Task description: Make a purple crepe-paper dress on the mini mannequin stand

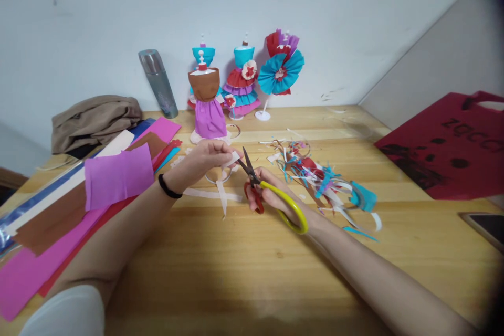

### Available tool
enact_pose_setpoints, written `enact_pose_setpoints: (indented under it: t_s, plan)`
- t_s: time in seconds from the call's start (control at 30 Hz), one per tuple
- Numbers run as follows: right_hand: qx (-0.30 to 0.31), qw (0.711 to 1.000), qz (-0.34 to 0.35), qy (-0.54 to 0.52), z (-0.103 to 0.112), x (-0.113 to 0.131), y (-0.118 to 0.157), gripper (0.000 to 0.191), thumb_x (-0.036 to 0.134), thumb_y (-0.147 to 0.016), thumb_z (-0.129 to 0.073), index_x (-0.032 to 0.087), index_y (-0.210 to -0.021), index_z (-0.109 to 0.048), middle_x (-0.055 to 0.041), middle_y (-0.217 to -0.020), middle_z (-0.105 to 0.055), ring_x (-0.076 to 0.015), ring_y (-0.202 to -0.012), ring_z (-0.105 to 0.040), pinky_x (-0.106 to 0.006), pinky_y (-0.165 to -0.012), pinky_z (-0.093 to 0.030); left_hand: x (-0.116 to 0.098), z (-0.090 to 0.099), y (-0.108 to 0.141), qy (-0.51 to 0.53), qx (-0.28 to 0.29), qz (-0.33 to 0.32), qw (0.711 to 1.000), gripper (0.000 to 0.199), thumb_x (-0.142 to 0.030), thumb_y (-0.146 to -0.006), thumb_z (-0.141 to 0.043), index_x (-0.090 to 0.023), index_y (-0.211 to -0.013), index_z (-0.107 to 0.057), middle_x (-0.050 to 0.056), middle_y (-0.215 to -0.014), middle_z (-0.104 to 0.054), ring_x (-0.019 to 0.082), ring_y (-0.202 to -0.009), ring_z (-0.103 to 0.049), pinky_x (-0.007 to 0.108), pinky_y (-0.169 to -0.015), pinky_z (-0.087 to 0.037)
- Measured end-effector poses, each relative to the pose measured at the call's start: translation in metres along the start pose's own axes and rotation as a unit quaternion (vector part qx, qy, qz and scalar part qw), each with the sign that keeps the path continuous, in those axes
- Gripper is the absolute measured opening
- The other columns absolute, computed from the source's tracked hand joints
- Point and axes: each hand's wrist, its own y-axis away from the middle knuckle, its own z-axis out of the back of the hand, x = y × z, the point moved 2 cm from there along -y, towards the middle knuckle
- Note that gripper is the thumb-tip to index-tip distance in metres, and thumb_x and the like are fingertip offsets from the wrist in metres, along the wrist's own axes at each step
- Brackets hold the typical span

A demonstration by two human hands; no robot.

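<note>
My left hand (210,158) pinches a small white paper piece (235,157) between thumb and fingers. My right hand (268,189) is closed round scissors (289,205) with one yellow and one red handle. Their dark blades are parted, and the tips point up and left beside the white piece. Below my left hand, white strips (222,198) lie crossed on the wooden table (236,273). Just behind the hands stands a small dress form with a brown top and purple skirt (210,115).
More dress forms (242,79) and a blue paper flower (281,73) stand along the wall, near a leaning flask (159,84). Coloured crepe sheets (118,176) and a brown cloth (94,121) lie left. Paper scraps (315,173) lie right, near a red bag (452,147).
</note>
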Motion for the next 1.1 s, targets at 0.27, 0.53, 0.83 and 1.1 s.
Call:
enact_pose_setpoints:
  t_s: [0.27,0.53,0.83,1.1]
  plan:
    - [-0.038,0.997,0.032,0.057,-0.005,-0.003,-0.004,0.057,0.074,-0.080,-0.061,0.022,-0.095,-0.042,0.0060,-0.067,-0.051,-0.0077,-0.053,-0.044,-0.020,-0.048,-0.036,0.002,-0.006,0.001,0.059,0.032,0.061,0.996,0.025,-0.029,-0.072,-0.080,-0.012,-0.064,-0.064,0.001,-0.063,-0.063,0.012,-0.068,-0.064,0.023,-0.070,-0.049]
    - [-0.160,0.978,-0.001,0.137,0.008,0.005,0.004,0.040,0.063,-0.090,-0.052,0.025,-0.096,-0.041,0.0109,-0.052,-0.043,-0.0090,-0.035,-0.035,-0.021,-0.036,-0.026,-0.006,0.001,0.003,0.054,0.015,0.042,0.998,0.023,-0.033,-0.074,-0.081,-0.013,-0.074,-0.070,0.008,-0.084,-0.075,0.020,-0.088,-0.072,0.033,-0.088,-0.053]
    - [-0.031,0.792,-0.194,0.577,0.010,0.015,0.014,0.018,0.033,-0.082,-0.064,0.018,-0.093,-0.064,-0.0086,-0.077,-0.069,-0.0219,-0.068,-0.063,-0.028,-0.056,-0.029,-0.048,0.008,0.016,0.062,-0.062,-0.043,0.995,0.020,-0.028,-0.074,-0.082,-0.013,-0.074,-0.068,0.008,-0.082,-0.075,0.024,-0.091,-0.073,0.038,-0.091,-0.056]
    - [-0.089,0.948,0.068,0.297,-0.002,0.048,-0.024,0.063,0.032,-0.078,-0.073,0.025,-0.137,-0.052,-0.0097,-0.119,-0.068,-0.0177,-0.078,-0.067,-0.033,-0.070,-0.052,-0.049,-0.012,0.021,0.101,0.027,-0.025,0.994,0.018,-0.026,-0.078,-0.079,-0.012,-0.074,-0.069,0.009,-0.095,-0.077,0.019,-0.086,-0.074,0.030,-0.083,-0.058]
